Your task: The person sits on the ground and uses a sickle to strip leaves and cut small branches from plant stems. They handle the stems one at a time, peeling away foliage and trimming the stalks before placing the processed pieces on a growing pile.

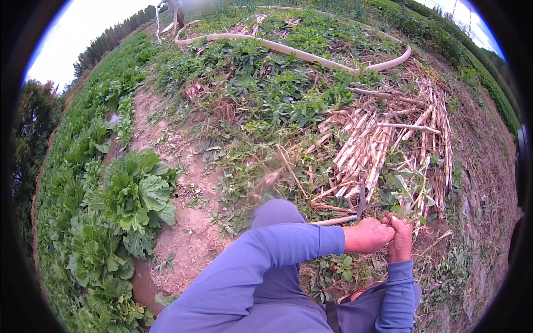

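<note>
My left hand [369, 235] is curled into a fist and meets my right hand [399, 239] at the fingertips. Between them they grip the lower stems of a leafy green plant [410, 195], which rises beyond my right fingers. My own fingers hide the stem ends. Just beyond my left wrist is a sickle [336, 220], its pale wooden handle running sideways and its dark curved blade pointing away from me. Part of the handle is hidden behind my sleeve. Neither hand appears to touch the sickle.
Dry cut stalks [374, 145] lie heaped beyond my hands. Leafy cabbage-like plants [135, 195] line a wet furrow on the left. A pale hose [291, 50] curves across the weeds ahead. Water [157, 25] pours near a partly visible person [177, 10] at the far left.
</note>
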### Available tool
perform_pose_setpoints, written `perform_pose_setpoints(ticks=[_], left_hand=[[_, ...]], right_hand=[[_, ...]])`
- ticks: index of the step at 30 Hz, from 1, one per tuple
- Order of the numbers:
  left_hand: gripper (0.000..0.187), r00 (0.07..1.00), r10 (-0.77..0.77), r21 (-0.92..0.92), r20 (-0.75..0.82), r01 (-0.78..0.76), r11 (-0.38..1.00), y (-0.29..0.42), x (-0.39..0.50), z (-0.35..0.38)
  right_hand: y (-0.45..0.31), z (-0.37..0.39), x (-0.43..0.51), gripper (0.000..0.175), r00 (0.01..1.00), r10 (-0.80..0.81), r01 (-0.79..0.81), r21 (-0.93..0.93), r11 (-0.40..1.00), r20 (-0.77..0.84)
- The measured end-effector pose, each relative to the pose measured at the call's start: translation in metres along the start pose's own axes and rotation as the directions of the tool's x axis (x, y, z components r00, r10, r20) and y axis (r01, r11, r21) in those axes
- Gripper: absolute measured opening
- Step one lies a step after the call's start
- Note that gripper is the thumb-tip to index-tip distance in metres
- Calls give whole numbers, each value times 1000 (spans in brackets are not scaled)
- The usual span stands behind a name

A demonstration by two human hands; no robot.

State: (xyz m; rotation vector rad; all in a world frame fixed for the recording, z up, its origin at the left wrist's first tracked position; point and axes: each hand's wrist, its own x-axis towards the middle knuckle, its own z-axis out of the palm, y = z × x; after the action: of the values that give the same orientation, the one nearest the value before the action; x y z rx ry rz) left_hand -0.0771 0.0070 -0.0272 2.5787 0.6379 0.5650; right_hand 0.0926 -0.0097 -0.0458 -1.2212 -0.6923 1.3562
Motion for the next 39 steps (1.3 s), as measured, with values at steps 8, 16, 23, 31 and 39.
perform_pose_setpoints(ticks=[8,16,23,31,39], left_hand=[[19,1000,5,3,1,-5,1000,0,1,1],[20,1000,-9,-6,13,9,1000,2,-1,-1],[22,1000,-7,2,17,7,1000,5,-1,-5],[22,1000,0,13,8,0,1000,2,-1,0],[21,1000,13,11,-17,-12,1000,1,-3,0]], right_hand=[[-2,-1,-1,17,1000,10,-10,-5,1000,12],[-4,4,-3,14,999,37,-37,-18,999,-13],[-2,-2,-1,14,999,48,-47,-10,999,22],[2,0,0,18,999,38,-38,-40,998,3],[3,0,0,19,999,38,-37,-63,997,16]])
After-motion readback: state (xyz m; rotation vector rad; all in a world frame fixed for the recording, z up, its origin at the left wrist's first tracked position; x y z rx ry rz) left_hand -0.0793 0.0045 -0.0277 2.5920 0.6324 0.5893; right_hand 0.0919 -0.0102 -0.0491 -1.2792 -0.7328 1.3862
